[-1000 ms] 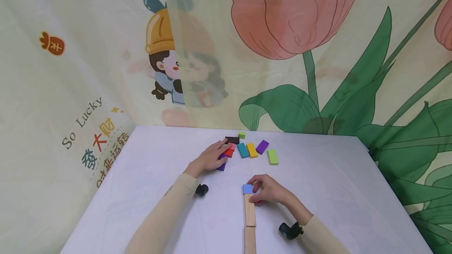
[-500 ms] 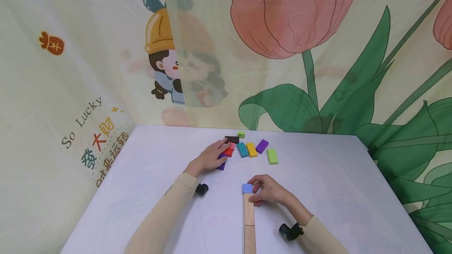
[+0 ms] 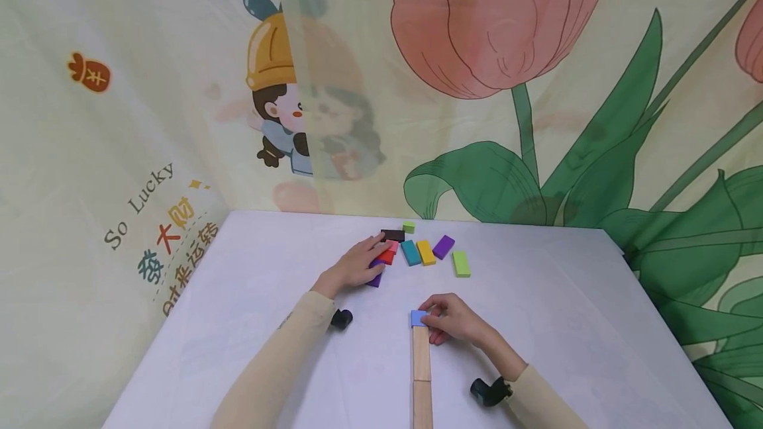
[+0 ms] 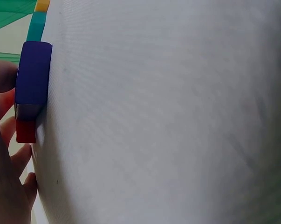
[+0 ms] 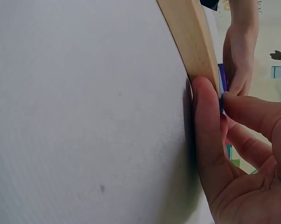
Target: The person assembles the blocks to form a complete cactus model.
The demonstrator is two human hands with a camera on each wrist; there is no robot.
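My left hand [image 3: 352,265] lies over a cluster of blocks at the back of the table, fingers extended across a red block [image 3: 387,257] and a pink block [image 3: 393,245]. A dark purple block [image 4: 33,74] sits by its thumb in the left wrist view. Nearer the front, my right hand [image 3: 456,320] holds a small blue block [image 3: 417,318] with its thumb on the top. That block meets the far end of a row of wooden blocks [image 3: 420,353]. In the right wrist view, a fingertip lies along the side of the wooden block [image 5: 194,42].
Right of the left hand lie teal [image 3: 410,253], yellow [image 3: 426,253], purple [image 3: 444,247] and light green [image 3: 461,263] blocks. A black block [image 3: 393,235] and a small green block [image 3: 408,227] are farther back. A printed cloth [image 3: 334,51] hangs behind the white table [image 3: 536,323].
My right thumb has moved forward from the wooden block's side onto the blue block. The left hand and the blocks around it look unchanged.
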